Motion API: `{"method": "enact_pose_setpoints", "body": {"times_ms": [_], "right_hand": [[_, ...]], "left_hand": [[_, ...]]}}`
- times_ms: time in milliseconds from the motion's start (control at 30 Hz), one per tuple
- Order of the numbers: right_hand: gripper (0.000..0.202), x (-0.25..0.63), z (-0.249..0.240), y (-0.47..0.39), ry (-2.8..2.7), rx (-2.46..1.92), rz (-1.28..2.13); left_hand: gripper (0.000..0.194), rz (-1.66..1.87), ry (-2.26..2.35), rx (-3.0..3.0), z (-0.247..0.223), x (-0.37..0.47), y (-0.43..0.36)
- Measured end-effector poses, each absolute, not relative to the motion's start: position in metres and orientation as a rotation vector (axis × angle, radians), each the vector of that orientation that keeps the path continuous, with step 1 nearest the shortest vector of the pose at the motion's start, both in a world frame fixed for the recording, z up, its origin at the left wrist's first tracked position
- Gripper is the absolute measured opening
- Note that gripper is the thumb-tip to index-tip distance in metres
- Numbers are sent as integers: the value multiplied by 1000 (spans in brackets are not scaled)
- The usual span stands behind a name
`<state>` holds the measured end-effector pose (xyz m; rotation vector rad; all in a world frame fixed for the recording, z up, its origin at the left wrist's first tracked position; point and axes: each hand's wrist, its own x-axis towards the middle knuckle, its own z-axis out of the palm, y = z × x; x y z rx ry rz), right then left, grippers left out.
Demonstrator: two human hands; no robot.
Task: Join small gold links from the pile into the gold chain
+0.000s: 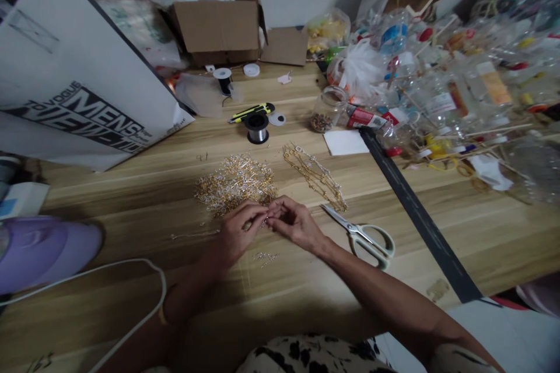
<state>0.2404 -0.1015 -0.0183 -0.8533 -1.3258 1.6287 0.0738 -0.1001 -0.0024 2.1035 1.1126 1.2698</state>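
Note:
My left hand (240,230) and my right hand (294,222) meet at the fingertips just in front of a pile of gold and silver chain pieces (234,180). Both are closed in a pinch on something tiny and shiny, too small to make out. A thin silvery chain (195,235) lies on the wood to the left of my left hand. Below the hands are a few short silvery chain pieces (266,257). Several gold and silver chains (315,175) are stretched out beyond my right hand. Scissors (365,239) with pale handles lie beside my right forearm.
Behind the pile are a wire spool (257,128), a yellow utility knife (251,112) and a jar of beads (326,111). Plastic bottles (446,99) crowd the right. A dark strip (420,215) crosses the table. At left are a purple object (52,250) and a white cable (164,282).

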Motion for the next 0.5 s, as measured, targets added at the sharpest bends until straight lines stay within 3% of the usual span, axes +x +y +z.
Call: {"method": "enact_pose_setpoints", "body": {"times_ms": [500], "right_hand": [[22,240,-20,-105,-1468,-946,1431]], "left_hand": [[10,1189,1157,2123,-5,72,-99]]}}
